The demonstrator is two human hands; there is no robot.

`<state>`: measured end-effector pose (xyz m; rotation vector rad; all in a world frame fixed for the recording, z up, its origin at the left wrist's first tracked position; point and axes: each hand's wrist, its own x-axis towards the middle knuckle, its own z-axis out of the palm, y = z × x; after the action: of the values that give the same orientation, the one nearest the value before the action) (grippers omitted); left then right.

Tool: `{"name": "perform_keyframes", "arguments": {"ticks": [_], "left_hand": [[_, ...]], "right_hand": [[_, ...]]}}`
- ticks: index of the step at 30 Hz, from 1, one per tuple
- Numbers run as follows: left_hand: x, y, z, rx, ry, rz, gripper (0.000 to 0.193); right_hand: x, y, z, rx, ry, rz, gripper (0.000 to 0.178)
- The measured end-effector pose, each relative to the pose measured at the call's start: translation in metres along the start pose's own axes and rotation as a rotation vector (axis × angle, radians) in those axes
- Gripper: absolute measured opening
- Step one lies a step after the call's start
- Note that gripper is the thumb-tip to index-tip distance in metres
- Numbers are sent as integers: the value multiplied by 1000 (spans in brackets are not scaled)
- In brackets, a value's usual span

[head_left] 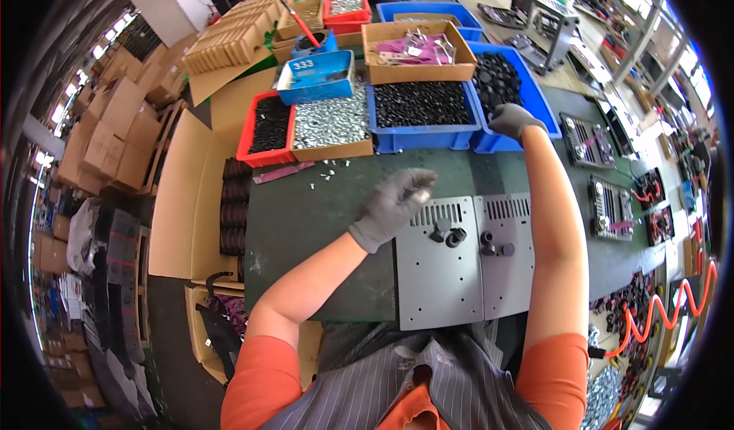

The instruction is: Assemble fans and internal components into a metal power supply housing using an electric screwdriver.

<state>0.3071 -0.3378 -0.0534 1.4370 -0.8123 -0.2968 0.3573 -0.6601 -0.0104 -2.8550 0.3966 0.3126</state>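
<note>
Two flat grey metal panels lie side by side on the dark green table, a left panel (pixel 440 285) and a right panel (pixel 505 288), each with a row of slots and small holes. Several small black round plastic parts (pixel 456 236) rest on them below the slots. My gloved left hand (pixel 394 207) hovers by the left panel's upper corner, fingers curled together; whatever they hold is hidden. At the blue bin (pixel 544 116) of black round parts (pixel 498 78), my gloved right hand (pixel 515 120) has its fingers closed over the near end, their contents out of sight.
Beyond the panels stand a blue bin of small black pieces (pixel 422 104), a box of silvery screws (pixel 332 120) and a red bin (pixel 267 128). A cardboard tray (pixel 419 67) sits across the bins. Loose screws (pixel 326 176) lie on the table (pixel 321 208). An orange coiled hose (pixel 657 311) hangs at right.
</note>
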Motion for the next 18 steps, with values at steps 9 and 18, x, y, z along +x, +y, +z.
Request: {"name": "perform_keyframes", "arguments": {"ticks": [9,18], "left_hand": [[55,17,-143,1214,121,-129,44],[94,2,-161,1331,-192,-513,45]], "right_hand": [[-22,-11,-3,104,149,60,28],[-146,-4,30,876,235,-247,19]]}}
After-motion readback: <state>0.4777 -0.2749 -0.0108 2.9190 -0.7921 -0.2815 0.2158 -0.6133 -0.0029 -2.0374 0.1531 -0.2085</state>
